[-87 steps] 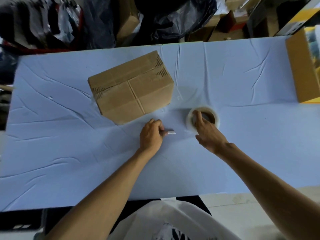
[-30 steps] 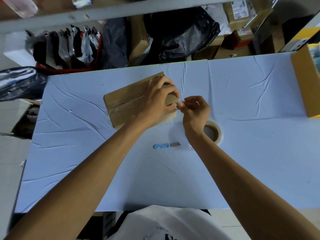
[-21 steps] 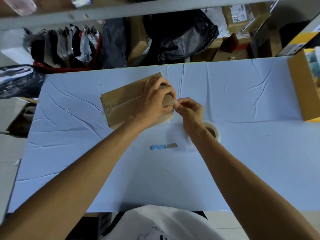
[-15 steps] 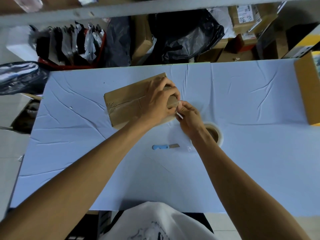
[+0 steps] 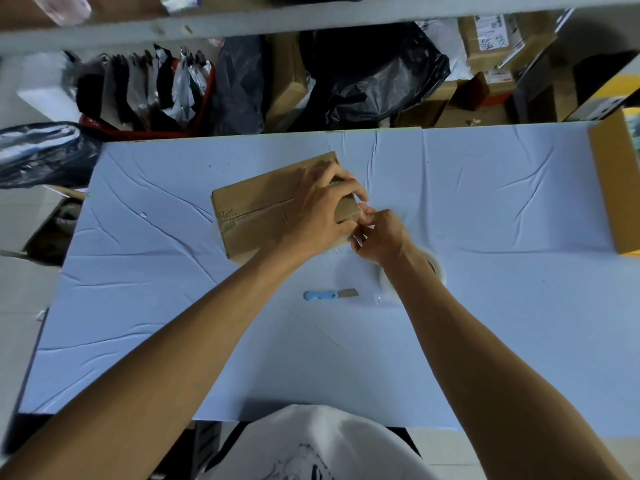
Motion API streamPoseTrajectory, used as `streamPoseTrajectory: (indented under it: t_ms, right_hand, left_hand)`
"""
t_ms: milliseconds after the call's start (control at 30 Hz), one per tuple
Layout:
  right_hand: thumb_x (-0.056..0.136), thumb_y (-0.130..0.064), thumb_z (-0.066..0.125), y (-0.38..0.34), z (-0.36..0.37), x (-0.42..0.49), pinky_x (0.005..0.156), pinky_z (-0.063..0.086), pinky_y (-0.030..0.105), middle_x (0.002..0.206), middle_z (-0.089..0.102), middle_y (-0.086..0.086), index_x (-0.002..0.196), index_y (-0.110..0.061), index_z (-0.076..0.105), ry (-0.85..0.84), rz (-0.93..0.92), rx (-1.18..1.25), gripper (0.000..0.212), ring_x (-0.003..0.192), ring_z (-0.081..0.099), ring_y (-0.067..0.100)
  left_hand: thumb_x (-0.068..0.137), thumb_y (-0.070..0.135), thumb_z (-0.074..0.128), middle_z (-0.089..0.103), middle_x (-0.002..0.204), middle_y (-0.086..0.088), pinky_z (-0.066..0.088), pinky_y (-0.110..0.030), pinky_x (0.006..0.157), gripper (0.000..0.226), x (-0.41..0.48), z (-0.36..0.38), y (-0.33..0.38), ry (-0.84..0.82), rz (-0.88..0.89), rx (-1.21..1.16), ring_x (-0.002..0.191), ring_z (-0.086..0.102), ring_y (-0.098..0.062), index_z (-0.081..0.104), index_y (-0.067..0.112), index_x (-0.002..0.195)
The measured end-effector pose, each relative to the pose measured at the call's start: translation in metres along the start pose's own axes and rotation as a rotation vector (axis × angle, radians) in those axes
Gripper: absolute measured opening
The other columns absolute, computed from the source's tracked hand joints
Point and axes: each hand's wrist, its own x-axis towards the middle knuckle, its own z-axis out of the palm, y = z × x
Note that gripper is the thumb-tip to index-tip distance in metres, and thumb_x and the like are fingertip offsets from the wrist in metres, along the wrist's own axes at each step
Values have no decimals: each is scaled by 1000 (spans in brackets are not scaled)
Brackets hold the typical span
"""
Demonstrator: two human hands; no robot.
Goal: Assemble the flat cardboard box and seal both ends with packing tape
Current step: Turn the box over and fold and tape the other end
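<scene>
Cardboard box [image 5: 263, 209]: one.
Left hand [image 5: 322, 209]: gripped its right end.
Right hand [image 5: 381, 233]: fingers bunched at that corner, hold unclear.
Tape roll [image 5: 440, 271]: one.
Knife [image 5: 329, 294]: one, blue-handled.

One wide-angle camera sat on the person's head, facing forward and steeply down over the table [image 5: 485, 209], so both forearms [image 5: 194, 358] ran up from the bottom edge. It was close enough that the left hand [image 5: 322, 206] and right hand [image 5: 381, 237] met near mid-frame, while a shelf edge [image 5: 311, 15] and floor clutter [image 5: 374, 74] filled the top strip
</scene>
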Motion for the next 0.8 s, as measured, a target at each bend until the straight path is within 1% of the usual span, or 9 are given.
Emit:
streamPoseTrajectory:
  t_ms: [133, 267, 333, 400, 500, 567, 633, 700, 800]
  right_hand:
    - [86, 4, 41, 2, 4, -11, 73, 41, 21, 70, 45, 4, 68, -13, 65, -18, -84, -57, 35, 62, 39, 12]
    - [86, 2, 46, 4, 1, -9, 76, 42, 21, 72, 50, 5, 76, -12, 65, -9, -59, -86, 26, 65, 44, 12]
    - [85, 0, 48, 11, -3, -5, 70, 40, 19, 73, 46, 5, 77, -11, 65, -25, -98, -89, 22, 63, 42, 12]
    - [86, 0, 50, 17, -5, -3, 64, 41, 18, 72, 49, 5, 79, -10, 65, -43, -177, -77, 18, 61, 44, 11]
    - [86, 5, 56, 22, -4, -7, 67, 48, 20, 68, 60, 4, 79, -8, 68, -13, -359, -33, 19, 63, 55, 12]
    - [85, 7, 58, 27, -3, -11, 72, 51, 21, 71, 66, 4, 81, -7, 69, -19, -430, 1, 18, 68, 60, 15]
    - [87, 4, 58, 33, -6, -15, 81, 52, 22, 85, 71, 6, 91, -5, 69, -88, -440, 22, 15, 82, 67, 16]
    - [89, 1, 56, 37, -9, -18, 91, 51, 23, 99, 73, 5, 103, -5, 69, -141, -416, 30, 19, 97, 68, 15]
    - [88, -1, 59, 37, -10, -22, 93, 50, 23, 97, 75, 0, 106, -5, 69, -138, -471, -35, 21, 99, 68, 11]
  left_hand:
    - [69, 18, 73, 47, 117, 1, 30, -39, 104, 17, 4, -7, -5, -43, -6, -2, 118, 38, -23, 68, 24, 83]
    - [69, 30, 76, 37, 109, 6, 18, -30, 96, 17, 13, -18, -6, -175, 103, 230, 111, 34, -23, 65, 29, 82]
    - [69, 34, 75, 35, 104, 8, 23, -30, 92, 16, 17, -22, -7, -200, 148, 264, 104, 31, -23, 65, 29, 79]
    - [70, 37, 72, 37, 102, 8, 26, -32, 89, 12, 18, -22, -9, -167, 183, 280, 101, 33, -25, 65, 30, 76]
    - [71, 39, 66, 44, 104, 4, 28, -43, 95, 10, 18, -19, -13, -127, 182, 307, 104, 35, -26, 64, 30, 76]
    - [71, 38, 64, 45, 110, 1, 24, -50, 100, 9, 17, -18, -15, -148, 189, 310, 112, 34, -27, 63, 30, 77]
    - [71, 39, 61, 45, 118, -1, 20, -55, 104, 12, 18, -16, -16, -186, 183, 291, 121, 31, -29, 63, 30, 78]
    - [70, 42, 61, 44, 124, -1, 17, -58, 106, 16, 22, -18, -17, -218, 164, 282, 126, 27, -29, 63, 30, 79]
    - [67, 40, 71, 42, 128, 0, 15, -55, 107, 19, 27, -23, -21, -258, 169, 285, 129, 22, -27, 63, 30, 81]
